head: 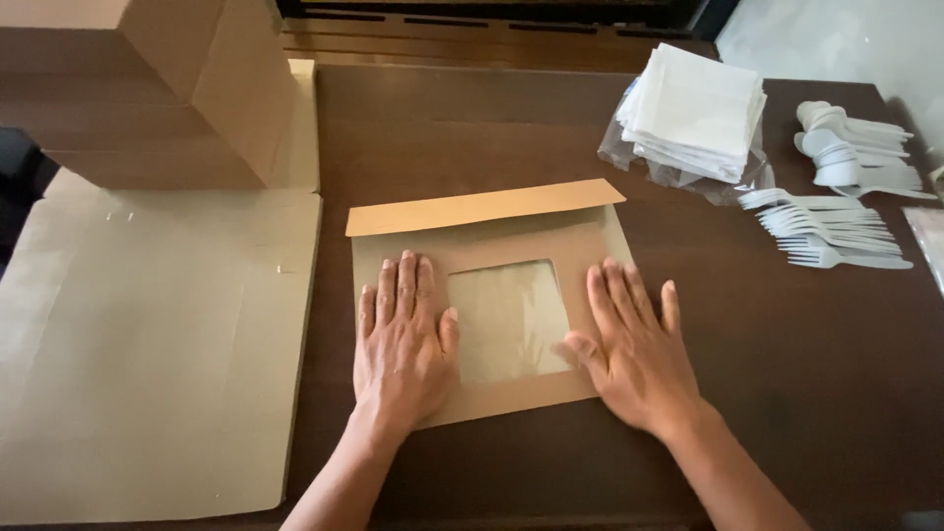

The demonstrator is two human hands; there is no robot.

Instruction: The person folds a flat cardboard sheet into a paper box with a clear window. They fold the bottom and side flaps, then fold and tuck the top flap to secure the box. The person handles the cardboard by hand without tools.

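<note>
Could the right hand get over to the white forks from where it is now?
Probably yes. The right hand lies flat on the windowed cardboard sleeve, holding nothing, and the forks lie to its right on the same dark table. Only bare tabletop shows between them.

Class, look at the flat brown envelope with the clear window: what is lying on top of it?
Both hands press flat on the envelope: the left hand beside the window, the right hand opposite, its thumb on the window's edge. The cardboard under the palms is covered.
</note>
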